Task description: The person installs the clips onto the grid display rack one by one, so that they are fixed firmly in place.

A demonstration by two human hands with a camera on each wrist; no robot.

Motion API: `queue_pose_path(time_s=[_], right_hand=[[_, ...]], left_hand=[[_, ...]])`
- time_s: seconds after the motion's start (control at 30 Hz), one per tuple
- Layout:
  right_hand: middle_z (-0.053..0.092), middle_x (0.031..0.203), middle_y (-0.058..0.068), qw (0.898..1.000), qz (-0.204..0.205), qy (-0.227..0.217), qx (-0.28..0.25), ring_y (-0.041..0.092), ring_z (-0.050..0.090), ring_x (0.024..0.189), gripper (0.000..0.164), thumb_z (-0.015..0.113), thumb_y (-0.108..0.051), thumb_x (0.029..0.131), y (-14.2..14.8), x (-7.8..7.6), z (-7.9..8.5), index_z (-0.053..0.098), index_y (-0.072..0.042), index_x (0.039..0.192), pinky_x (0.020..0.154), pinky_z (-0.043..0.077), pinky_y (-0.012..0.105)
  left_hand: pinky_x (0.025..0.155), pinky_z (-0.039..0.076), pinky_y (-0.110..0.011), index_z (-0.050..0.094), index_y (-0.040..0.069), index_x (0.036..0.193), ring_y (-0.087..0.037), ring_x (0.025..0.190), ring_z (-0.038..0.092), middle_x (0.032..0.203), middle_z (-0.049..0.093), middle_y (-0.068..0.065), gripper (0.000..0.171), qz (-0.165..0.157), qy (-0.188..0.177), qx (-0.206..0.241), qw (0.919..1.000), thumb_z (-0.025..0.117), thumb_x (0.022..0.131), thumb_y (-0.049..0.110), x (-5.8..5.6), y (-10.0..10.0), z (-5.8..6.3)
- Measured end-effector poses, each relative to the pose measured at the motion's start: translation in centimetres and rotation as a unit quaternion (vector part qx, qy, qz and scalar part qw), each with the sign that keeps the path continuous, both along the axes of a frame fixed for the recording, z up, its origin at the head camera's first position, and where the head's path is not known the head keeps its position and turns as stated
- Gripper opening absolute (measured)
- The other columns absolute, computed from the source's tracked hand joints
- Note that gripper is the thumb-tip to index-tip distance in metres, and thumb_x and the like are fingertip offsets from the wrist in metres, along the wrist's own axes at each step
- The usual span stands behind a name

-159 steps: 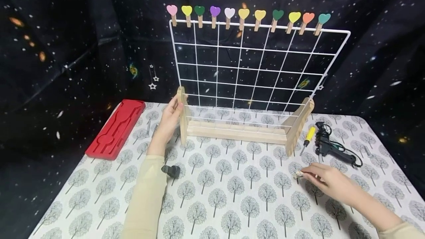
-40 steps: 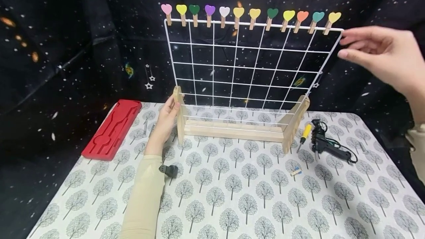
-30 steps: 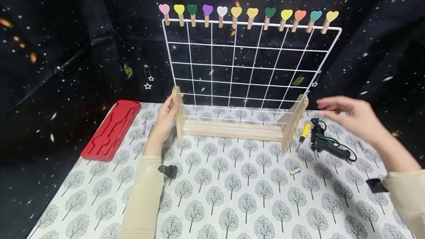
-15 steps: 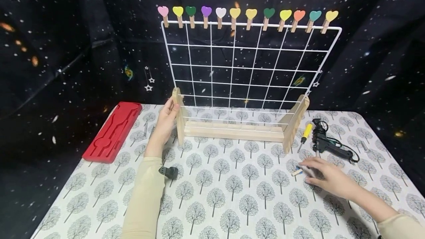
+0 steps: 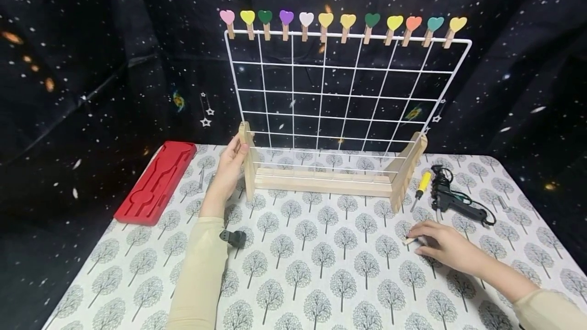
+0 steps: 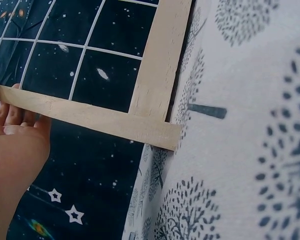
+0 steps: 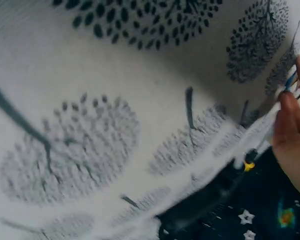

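Note:
My left hand (image 5: 231, 164) grips the left wooden upright (image 5: 249, 167) of a stand that holds a white wire grid (image 5: 339, 93). In the left wrist view, the fingers (image 6: 15, 117) lie behind the wooden bar (image 6: 90, 112). Along the grid's top wire sits a row of wooden clothespins with coloured hearts, ending at the right with a yellow heart clothespin (image 5: 454, 29). My right hand (image 5: 451, 251) is low over the table's right side, its thumb and fingers at a small clothespin (image 5: 408, 241). A blue edge of that clothespin (image 7: 290, 81) shows between the fingers in the right wrist view.
A red moulded tray (image 5: 156, 182) lies on the left of the tree-print tablecloth (image 5: 302, 279). Right of the stand are a yellow-handled screwdriver (image 5: 423, 186) and a black glue gun (image 5: 458, 202) with its coiled cord. A dark starry curtain (image 5: 114, 39) hangs behind.
A yellow heart clothespin joined the right end of the row. My right hand then came down from the grid's top corner and closed around the blue clothespin. The left hand stayed on the upright.

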State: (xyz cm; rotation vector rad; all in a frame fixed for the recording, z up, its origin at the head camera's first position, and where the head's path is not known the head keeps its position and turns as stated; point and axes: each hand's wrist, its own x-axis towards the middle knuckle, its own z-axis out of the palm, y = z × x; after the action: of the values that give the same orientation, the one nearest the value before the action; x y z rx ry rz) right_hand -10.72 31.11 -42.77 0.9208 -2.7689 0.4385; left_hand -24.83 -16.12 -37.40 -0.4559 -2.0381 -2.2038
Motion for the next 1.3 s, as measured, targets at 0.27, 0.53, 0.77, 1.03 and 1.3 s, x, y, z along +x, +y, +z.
queue_pose_path(time_s=[0.27,0.53,0.77,1.03,1.3], right_hand=[[0.057,0.087,-0.019,0.999,-0.038,-0.023,0.007,0.003,0.056,0.082,0.017,0.069,-0.021,0.073,0.0,-0.2,0.1,0.058,-0.030,0.082,0.071,0.051,0.027],[0.059,0.087,-0.020,1.000,-0.024,-0.010,0.010,-0.001,0.056,0.079,0.016,0.068,-0.020,0.074,-0.3,0.5,0.5,0.062,-0.026,0.088,0.070,0.051,0.024],[0.062,0.087,-0.014,0.999,-0.015,0.016,-0.034,0.001,0.057,0.076,0.020,0.067,-0.009,0.074,-0.6,0.7,2.4,0.063,-0.018,0.092,0.066,0.051,0.023],[0.061,0.088,-0.007,0.996,-0.017,0.074,-0.055,-0.001,0.055,0.072,0.026,0.063,-0.001,0.075,-0.8,-0.7,7.7,0.062,-0.012,0.098,0.066,0.044,0.007],[0.066,0.085,-0.007,0.980,-0.089,0.065,-0.168,-0.003,0.057,0.071,0.024,0.068,-0.005,0.072,-1.2,-2.8,16.1,0.066,-0.014,0.095,0.059,0.044,0.008]], left_hand=[[0.106,0.024,-0.035,0.026,0.012,0.137,-0.018,0.127,0.029,0.137,0.035,-0.008,0.049,0.001,0.002,0.001,1.0000,0.039,0.092,0.026,0.1,0.0,0.1],[0.106,0.023,-0.036,0.029,0.014,0.136,-0.017,0.127,0.029,0.137,0.035,-0.006,0.046,-0.003,0.009,0.002,1.0000,0.038,0.092,0.025,0.0,-0.1,-0.1],[0.106,0.023,-0.038,0.030,0.017,0.135,-0.017,0.127,0.030,0.137,0.035,-0.004,0.046,0.000,0.011,-0.003,0.9999,0.038,0.092,0.028,-0.1,0.0,-0.2],[0.106,0.023,-0.037,0.030,0.017,0.135,-0.017,0.127,0.029,0.137,0.035,-0.003,0.046,0.000,0.010,0.000,0.9999,0.039,0.091,0.027,0.1,0.0,0.0],[0.106,0.023,-0.037,0.030,0.016,0.135,-0.017,0.127,0.028,0.137,0.034,-0.004,0.046,0.000,0.006,0.000,1.0000,0.039,0.092,0.027,0.0,0.0,0.0]])
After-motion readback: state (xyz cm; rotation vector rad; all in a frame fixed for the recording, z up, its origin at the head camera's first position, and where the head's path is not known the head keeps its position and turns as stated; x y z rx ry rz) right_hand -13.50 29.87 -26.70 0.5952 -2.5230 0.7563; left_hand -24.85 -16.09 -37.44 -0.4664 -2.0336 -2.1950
